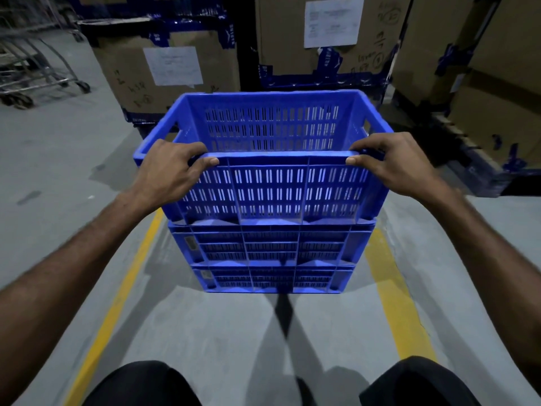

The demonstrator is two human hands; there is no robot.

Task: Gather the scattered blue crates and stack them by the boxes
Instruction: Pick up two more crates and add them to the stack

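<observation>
A stack of three blue slotted crates stands on the grey floor in front of me. The top crate (pixel 272 189) is empty and sits on the middle crate (pixel 269 244), which rests on the bottom crate (pixel 272 278). My left hand (pixel 172 168) grips the near rim of the top crate at its left corner, fingers curled inside and thumb on the outside. At the right corner of that rim my right hand (pixel 389 162) grips the same way. Large cardboard boxes (pixel 167 71) stand just behind the stack.
More cardboard boxes (pixel 330 33) with paper labels sit on blue pallets behind and to the right (pixel 491 83). Metal trolleys (pixel 32 68) stand at the far left. Two yellow floor lines (pixel 117 294) run either side of the stack. My knees show at the bottom edge.
</observation>
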